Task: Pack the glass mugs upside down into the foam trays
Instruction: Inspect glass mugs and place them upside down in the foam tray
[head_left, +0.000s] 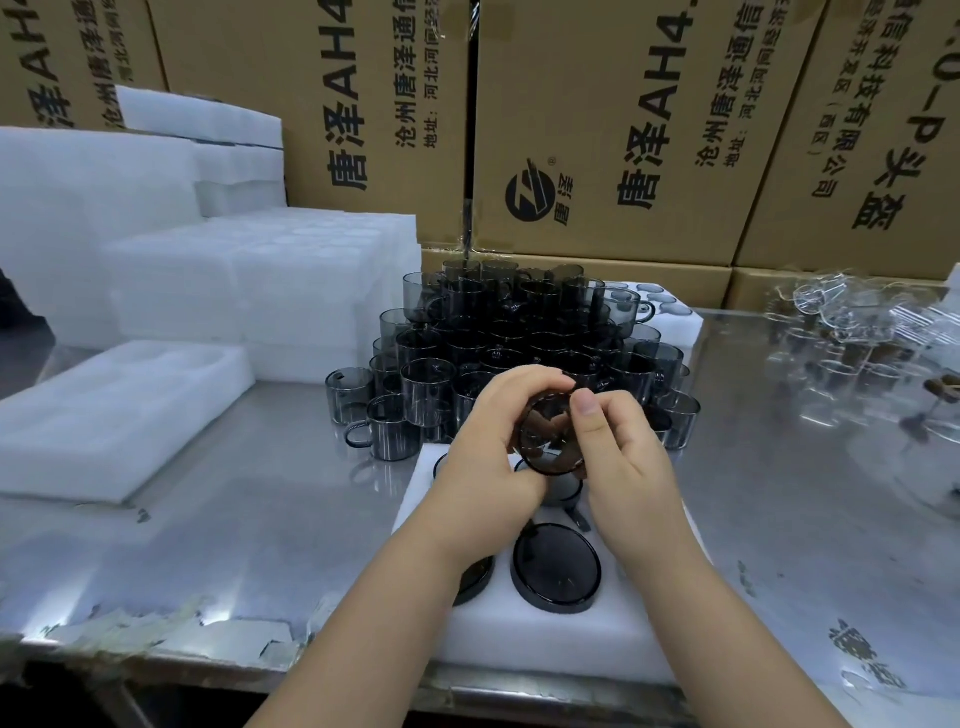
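Both hands, left (491, 457) and right (621, 457), gripped one smoky mug (549, 434) above the foam tray (545, 629) (two mugs (556, 566) already seated upside down). Best to turn it rim-down, line it up with a free pocket, then press gently.

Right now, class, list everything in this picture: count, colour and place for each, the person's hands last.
table: one, steel grey, across the foreground
near foam tray: one, white, front edge of the table
packed mugs: at least three showing, smoky grey, upside down in the near foam tray
held mug: one, smoky grey, above the near foam tray
loose mugs: many, smoky grey, piled mid-table behind that tray
empty foam tray: one, white, table's left side
foam stacks: several, white, back left
clear glassware: several, colourless, table's right side
cardboard boxes: at least four, brown, behind the table
left hand: one, grips the held mug
right hand: one, grips the held mug
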